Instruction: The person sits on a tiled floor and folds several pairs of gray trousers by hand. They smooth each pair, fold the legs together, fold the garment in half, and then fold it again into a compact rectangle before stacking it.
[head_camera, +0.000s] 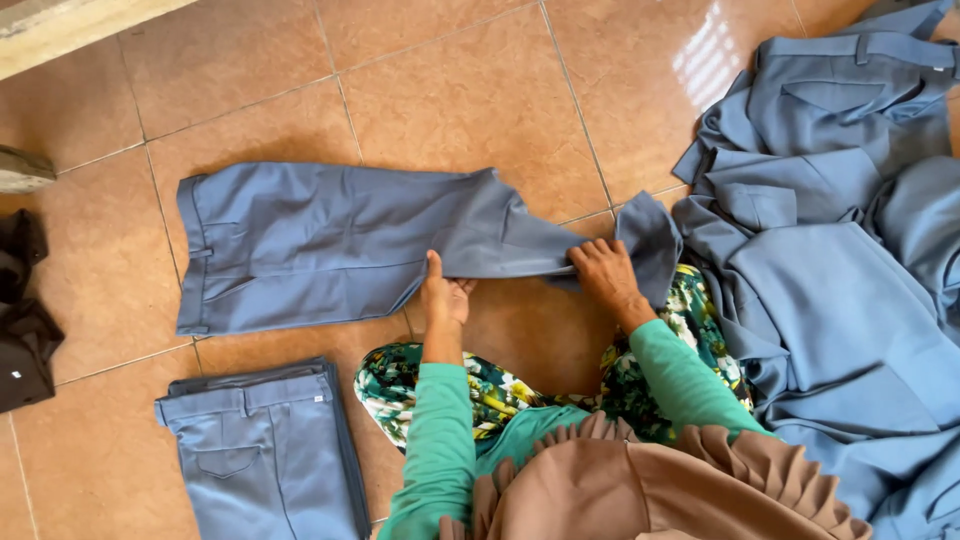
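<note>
I'm sitting on the tiled floor (470, 90), looking straight down, and the blue-grey trousers (330, 245) lie stretched across the middle of the frame, waistband at the left, legs running right. My left hand (443, 295) is down at the lower edge of the trousers, just about centre frame, thumb pointing up onto the cloth and the fingers curled under the hem edge, so it's pinching the fabric there. My right hand (605, 275) sits right of centre, fingers closed over the narrow end of the trouser leg, gripping it where the cloth bunches; the leg end flips up just beyond my knuckles. Both sleeves are green, and my flowered skirt (480, 385) spreads across the floor below the hands.

Lower left of the frame, a folded pair of trousers (260, 450) in the same blue-grey lies flat, waistband toward the top, well apart from the pair I'm holding. Filling the right side, top to bottom, is a loose heap of blue-grey garments (840, 250), tumbled over each other, its near edge just beside my right hand. At the far left edge sits some dark cloth (22, 320), crumpled. Along the upper left corner runs a pale ledge (70, 30).
</note>
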